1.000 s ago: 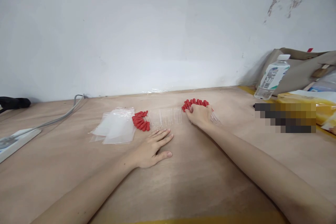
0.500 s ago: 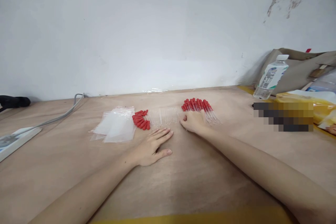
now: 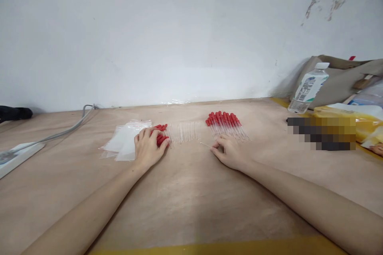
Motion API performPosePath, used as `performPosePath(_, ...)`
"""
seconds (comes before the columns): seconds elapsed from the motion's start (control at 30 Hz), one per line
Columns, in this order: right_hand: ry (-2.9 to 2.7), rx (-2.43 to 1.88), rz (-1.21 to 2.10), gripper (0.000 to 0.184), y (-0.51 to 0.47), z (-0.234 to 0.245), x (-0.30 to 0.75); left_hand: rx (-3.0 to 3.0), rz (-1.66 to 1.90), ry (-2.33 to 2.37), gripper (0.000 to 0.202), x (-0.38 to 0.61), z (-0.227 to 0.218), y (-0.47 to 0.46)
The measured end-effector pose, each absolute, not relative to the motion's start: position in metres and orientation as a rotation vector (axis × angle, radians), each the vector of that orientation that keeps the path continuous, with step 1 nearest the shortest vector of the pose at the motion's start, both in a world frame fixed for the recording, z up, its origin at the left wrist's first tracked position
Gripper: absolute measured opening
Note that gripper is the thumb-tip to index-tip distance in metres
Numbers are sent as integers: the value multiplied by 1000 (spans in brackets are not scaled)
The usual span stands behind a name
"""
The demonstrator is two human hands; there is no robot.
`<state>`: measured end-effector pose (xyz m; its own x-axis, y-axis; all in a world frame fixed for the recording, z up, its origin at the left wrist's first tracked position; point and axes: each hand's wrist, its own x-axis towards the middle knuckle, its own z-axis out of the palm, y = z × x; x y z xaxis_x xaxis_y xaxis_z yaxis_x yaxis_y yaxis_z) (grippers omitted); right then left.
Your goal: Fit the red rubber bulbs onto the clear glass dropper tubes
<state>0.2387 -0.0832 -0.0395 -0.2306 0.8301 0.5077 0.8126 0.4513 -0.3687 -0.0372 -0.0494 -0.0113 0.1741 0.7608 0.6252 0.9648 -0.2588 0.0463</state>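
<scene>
My left hand [image 3: 149,149] reaches over a pile of red rubber bulbs [image 3: 161,127], its fingers curved and its thumb apart. Some bulbs show between thumb and forefinger; others are hidden beneath the hand. Pinched in my right hand [image 3: 229,151] is a thin glass dropper tube [image 3: 205,144], its free end pointing left. Between the hands lies a row of clear glass tubes [image 3: 185,131]. Just beyond my right hand, droppers with red bulbs on their tubes [image 3: 224,120] are laid side by side in a fan.
Clear zip bags [image 3: 122,143] lie stacked left of the bulbs. Farther left are a grey cable [image 3: 64,136] and a white power strip [image 3: 24,157]. A water bottle [image 3: 309,87], a beige bag [image 3: 335,75] and a yellow package [image 3: 365,117] stand at the right, near the wall.
My left hand has moved from flat on the table, left and away from me, onto the red bulbs. My right hand has drawn back slightly with a glass tube between its fingers.
</scene>
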Motion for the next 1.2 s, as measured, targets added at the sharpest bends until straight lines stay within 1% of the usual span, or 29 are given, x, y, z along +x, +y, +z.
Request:
performPosePath(0.2, -2056, -1328, 12, 13, -82, -42, 239, -2070, -751, -1671, 25, -40, -16, -46)
performPosePath(0.33, -2065, -1333, -2, 13, -83, -40, 238, -2013, -885, -1663, 23, -40, -15, -45)
performPosePath(0.43, -2058, -1322, -5, 12, -84, -40, 238, -2073, -1091, -1509, 19, -35, -11, -50)
performPosePath(0.53, -2035, -1299, -8, 10, -85, -40, 237, -2372, -1196, -1258, 14, -25, -10, -63)
performPosePath(0.6, -2020, -1284, 7, 9, -86, -40, 237, -2559, -1175, -1194, 14, -15, -10, -72)
performPosePath(0.7, -2032, -1250, 56, 9, -89, -38, 237, -2734, -1094, -1249, 15, -2, -11, -81)
performPosePath(0.8, -2055, -1201, 84, 9, -92, -36, 236, -2838, -1099, -1260, 15, 5, -12, -83)
performPosePath(0.93, -2037, -1147, 65, 12, -96, -34, 232, -2928, -1066, -1180, 21, 7, -16, -80)
performPosePath(1.03, -2053, -1108, 80, 16, -99, -32, 229, -2953, -1061, -1188, 21, 7, -18, -80)
performPosePath(1.2, -2107, -1009, 76, 16, -104, -29, 224, -2939, -1119, -1202, 19, 8, -16, -83)
